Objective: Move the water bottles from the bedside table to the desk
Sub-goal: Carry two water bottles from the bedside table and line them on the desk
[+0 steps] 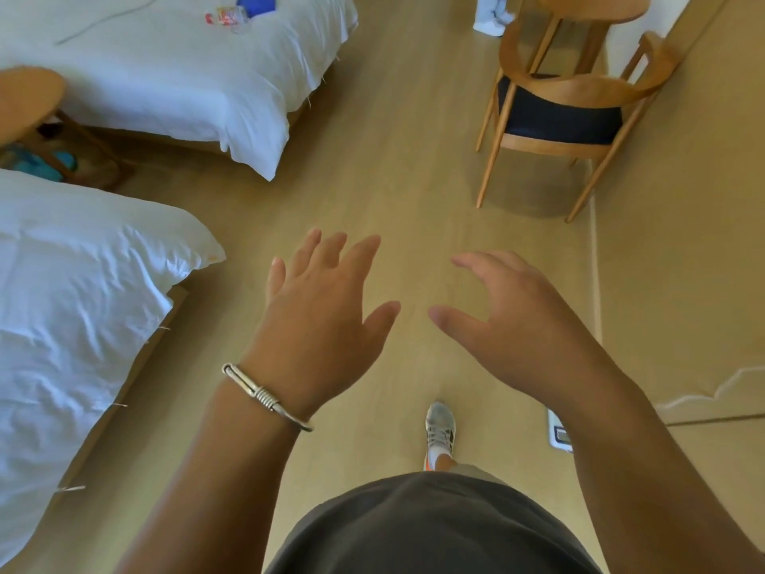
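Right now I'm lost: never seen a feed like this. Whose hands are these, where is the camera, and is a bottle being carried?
There is no machine here. One wide-angle camera sits on a person's head and looks forward and down, so you see their own arms, dark shirt and one sneaker on the wooden floor.

The left hand, with a silver bracelet on its wrist, and the right hand are both held out, fingers spread. Neither holds anything.

Two beds with white duvets lie to the left, a near bed and a far bed. The round wooden bedside table stands between them. A wooden armchair with a dark seat stands at the upper right. No water bottle can be clearly made out; small coloured things lie on the far bed.
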